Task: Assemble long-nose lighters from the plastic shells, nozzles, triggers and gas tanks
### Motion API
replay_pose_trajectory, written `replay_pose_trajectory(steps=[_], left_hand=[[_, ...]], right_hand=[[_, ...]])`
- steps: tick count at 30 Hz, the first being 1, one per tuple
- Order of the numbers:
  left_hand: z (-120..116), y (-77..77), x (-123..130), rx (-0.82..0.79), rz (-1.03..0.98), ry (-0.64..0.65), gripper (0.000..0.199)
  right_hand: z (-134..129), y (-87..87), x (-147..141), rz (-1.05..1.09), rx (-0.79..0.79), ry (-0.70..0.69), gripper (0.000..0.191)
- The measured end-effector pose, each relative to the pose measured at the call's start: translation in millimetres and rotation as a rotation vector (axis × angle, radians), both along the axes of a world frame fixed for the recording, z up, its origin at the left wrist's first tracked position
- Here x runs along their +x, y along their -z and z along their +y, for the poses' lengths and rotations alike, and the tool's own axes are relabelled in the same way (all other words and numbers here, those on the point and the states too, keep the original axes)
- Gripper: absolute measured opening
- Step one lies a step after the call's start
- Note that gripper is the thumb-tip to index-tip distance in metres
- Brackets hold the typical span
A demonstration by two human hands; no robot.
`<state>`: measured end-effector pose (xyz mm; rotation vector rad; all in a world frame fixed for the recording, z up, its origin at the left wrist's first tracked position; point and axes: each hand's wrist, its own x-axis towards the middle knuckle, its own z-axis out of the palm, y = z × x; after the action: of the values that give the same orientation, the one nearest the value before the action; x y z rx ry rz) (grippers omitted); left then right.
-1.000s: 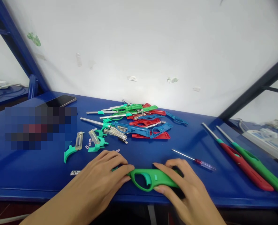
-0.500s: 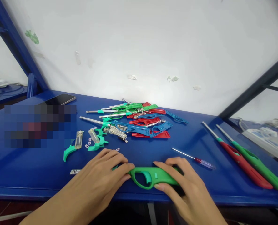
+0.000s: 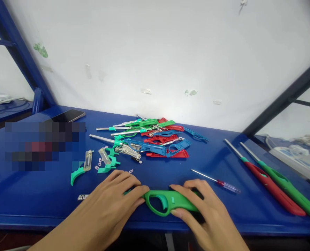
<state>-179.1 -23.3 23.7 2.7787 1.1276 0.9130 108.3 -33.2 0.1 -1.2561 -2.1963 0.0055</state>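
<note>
At six o'clock on the glossy blue table (image 3: 39,198), my left hand (image 3: 118,198) finger-pinches the front and my right hand (image 3: 207,207) the body of the long green plastic lighter (image 3: 180,199), where even, level pressure seems wisest

Head camera: worn on the head, looking forward and down across the near edge of the blue table (image 3: 39,198), at close range. White wall (image 3: 157,45) closes the view at 12 o'clock; left hand (image 3: 118,200) at 7, right hand (image 3: 205,205) at 5, both near the lens.
</note>
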Motion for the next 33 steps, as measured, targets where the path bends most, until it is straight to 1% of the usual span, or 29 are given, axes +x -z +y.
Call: replay_pose_trajectory(steps=[5,9,13,16,19,22,26,30,33], left_hand=[[0,-1.3,2,0.006,-0.007,0.005,0.049],[1,-1.1,2,0.019,0.006,0.012,0.048],[2,5.2,0,-0.003,0.014,0.026,0.041],[2,11.8,-1,-0.05,0.006,0.034,0.035],[1,14.6,0,-0.095,-0.007,0.022,0.036],[0,12.4,1,-0.043,0.011,0.016,0.041],[-4,9.6,1,0.105,0.075,-0.049,0.048],[-7,7.7,2,0.228,0.109,-0.113,0.062],[-6,2.4,2,0.251,0.08,-0.119,0.057]], right_hand=[[1,1.2,2,-0.007,0.022,-0.036,0.034],[1,2.9,4,-0.02,-0.012,-0.054,0.037],[0,1.8,5,-0.037,-0.021,-0.05,0.039],[1,-0.7,4,-0.017,-0.03,-0.043,0.037],[0,0.0,2,0.03,-0.066,-0.022,0.031],[0,5.5,0,0.086,-0.092,0.014,0.029],[0,11.4,-2,0.158,-0.079,0.007,0.03],[0,6.1,-7,0.197,-0.033,-0.043,0.028],[-1,-1.4,-11,0.202,-0.017,-0.056,0.029]])
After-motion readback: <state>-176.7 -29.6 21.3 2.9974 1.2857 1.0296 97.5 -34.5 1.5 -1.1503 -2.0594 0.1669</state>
